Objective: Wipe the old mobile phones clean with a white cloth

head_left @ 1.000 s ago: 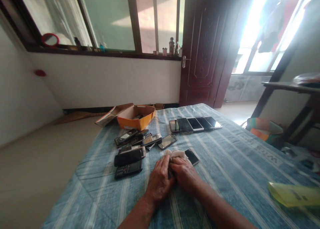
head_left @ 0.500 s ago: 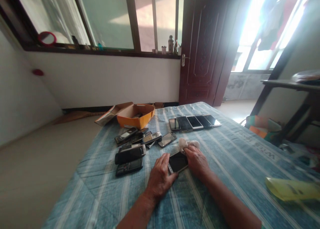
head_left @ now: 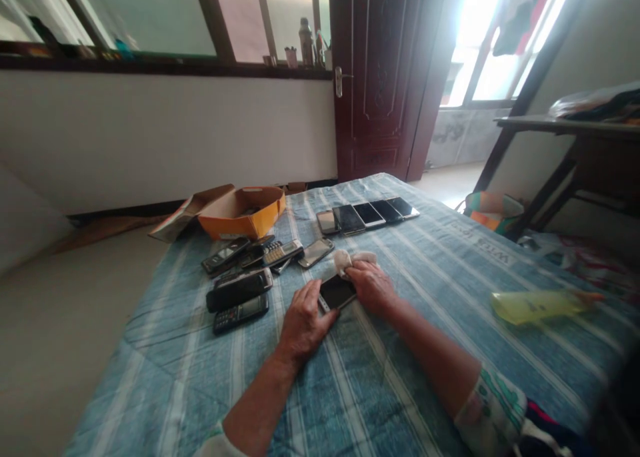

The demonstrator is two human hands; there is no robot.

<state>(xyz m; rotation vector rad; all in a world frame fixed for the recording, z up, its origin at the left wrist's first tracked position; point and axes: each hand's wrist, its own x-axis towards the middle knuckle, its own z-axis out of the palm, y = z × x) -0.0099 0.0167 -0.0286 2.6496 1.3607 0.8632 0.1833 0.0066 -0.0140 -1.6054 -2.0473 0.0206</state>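
Note:
A smartphone [head_left: 338, 292] with a dark screen and pale frame lies on the blue striped cloth between my hands. My left hand [head_left: 305, 320] is closed on its left end, thumb along the near edge and fingers on the far side. At the phone's right end, my right hand [head_left: 373, 285] pinches a crumpled white cloth [head_left: 344, 260], which bulges out beyond the fingertips. Just past my hands lies another smartphone [head_left: 317, 252]. To the left is a heap of old phones, among them a silver keypad phone [head_left: 284, 252] and a black keypad phone [head_left: 241, 313].
An orange cardboard box [head_left: 243, 222] with its lid tipped open stands at the far left edge of the bed [head_left: 400, 370]. Several smartphones [head_left: 369, 214] lie in a row at the back. A yellow bottle [head_left: 540, 306] rests on the right. Beyond are a door [head_left: 380, 97] and a side table [head_left: 575, 125].
The whole view has shifted right and down, so everything appears further left and higher. My hands keep about the same hold on the phone and the white cloth.

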